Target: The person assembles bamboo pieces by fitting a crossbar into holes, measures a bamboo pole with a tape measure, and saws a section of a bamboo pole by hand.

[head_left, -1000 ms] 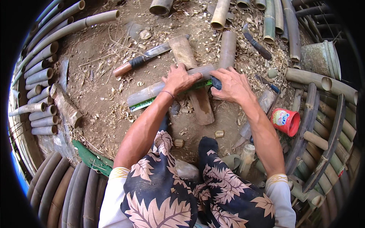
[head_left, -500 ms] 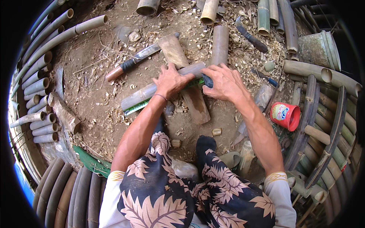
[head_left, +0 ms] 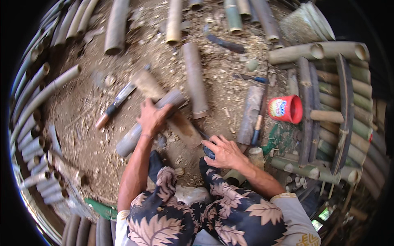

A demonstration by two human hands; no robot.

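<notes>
My left hand (head_left: 152, 117) is wrapped over a short grey-brown bamboo tube (head_left: 129, 140), which lies slanted across a worn wooden block (head_left: 185, 130) on the dirt. In my right hand (head_left: 225, 151), near my right knee, is a small black tape measure (head_left: 209, 153); fingers cover most of it. A thin dark strip shows just beyond those fingers, too blurred to make out. Left of the block rests a large knife (head_left: 117, 103) with a wooden handle and black wrapping. Another bamboo tube (head_left: 194, 80) lies beyond the block.
To the right stand a red plastic tub (head_left: 285, 109) and a bamboo rack (head_left: 344, 106). A curved dark-handled blade (head_left: 225, 43) and a small blue-handled tool (head_left: 256, 78) lie among wood shavings. Bamboo tubes are stacked along the left, and a whitish bucket (head_left: 305, 24) sits at the far right.
My right hand has drawn back toward my knee with the tape measure. The green tape stretched along the bamboo tube no longer shows there. My left hand stays on the tube; the view has shifted.
</notes>
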